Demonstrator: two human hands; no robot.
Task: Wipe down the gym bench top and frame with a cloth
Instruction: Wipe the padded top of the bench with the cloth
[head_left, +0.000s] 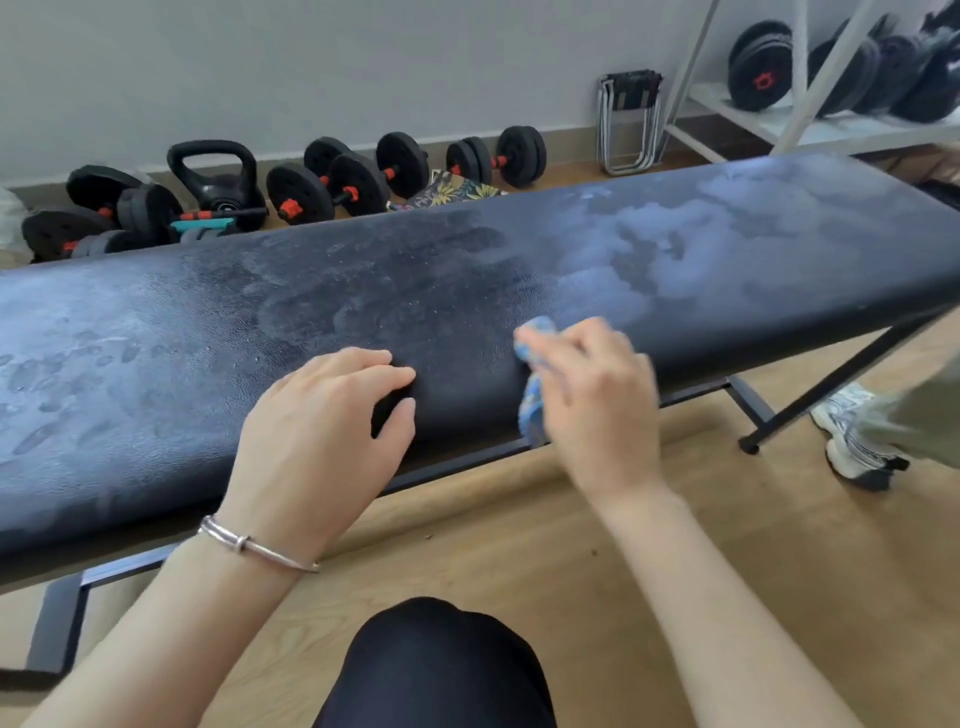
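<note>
Head view: the right hand (587, 410) grips the blue cloth (531, 410) with curled fingers at the near edge of the bench top (467, 270). The left hand (322, 431) rests just left of it, fingers relaxed. Dumbbells (332, 187) lie beyond the fingertips, and the frame (452, 464) is below them.

1 head view, looking forward and down, close over bench top (467, 270); far wall (311, 67) at frame top.

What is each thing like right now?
bench top, smeared with pale marks.
cloth, bunched up at the bench top's near edge.
right hand, grips the cloth.
left hand, rests on the bench top, holding nothing.
folding stool, folded up.
</note>
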